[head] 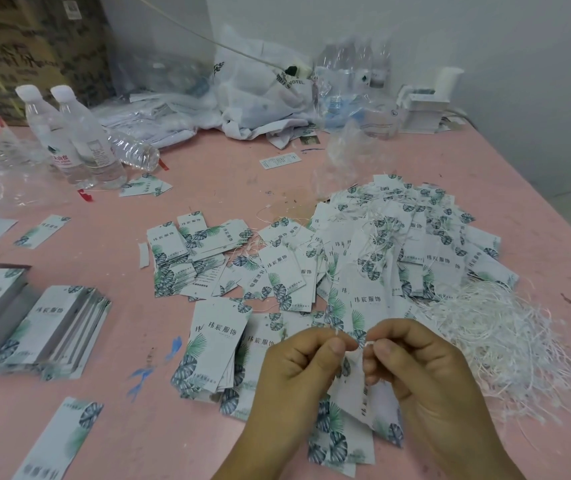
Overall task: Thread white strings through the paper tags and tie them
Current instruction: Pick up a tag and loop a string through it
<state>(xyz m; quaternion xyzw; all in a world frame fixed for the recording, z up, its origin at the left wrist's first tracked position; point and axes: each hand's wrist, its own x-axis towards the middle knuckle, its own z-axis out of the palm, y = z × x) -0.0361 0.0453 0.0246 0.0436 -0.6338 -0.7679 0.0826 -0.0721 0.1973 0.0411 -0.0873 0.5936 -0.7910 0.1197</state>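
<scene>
Pinching a short piece of white string (pixel 363 344) between thumb and forefinger on each side, the two hands meet at the lower centre of the frame. The left hand (pixel 298 372) and the right hand (pixel 422 372) are both closed on the string's ends, fingertips nearly touching. A paper tag (pixel 367 400), white with green leaf print, hangs below the fingers, tilted, partly hidden by the right hand. Whether the string already passes through its hole cannot be told.

Under the hands lies a pink worktop (pixel 138 427). Just left of the hands sits a small stack of unthreaded tags (pixel 213 344). Above the hands, in the middle right of the frame, spreads a large loose heap of tags with strings (pixel 398 244). To the right of the hands, a tangled pile of loose white strings (pixel 499 341) rests against that heap.

At the left edge, neat stacks of tags (pixel 34 327) lie side by side. In the upper left stand two clear water bottles (pixel 72 136) with white caps, a third lying on its side beside them. Crumpled plastic bags (pixel 260 88) crowd the back of the worktop, against a white wall.
</scene>
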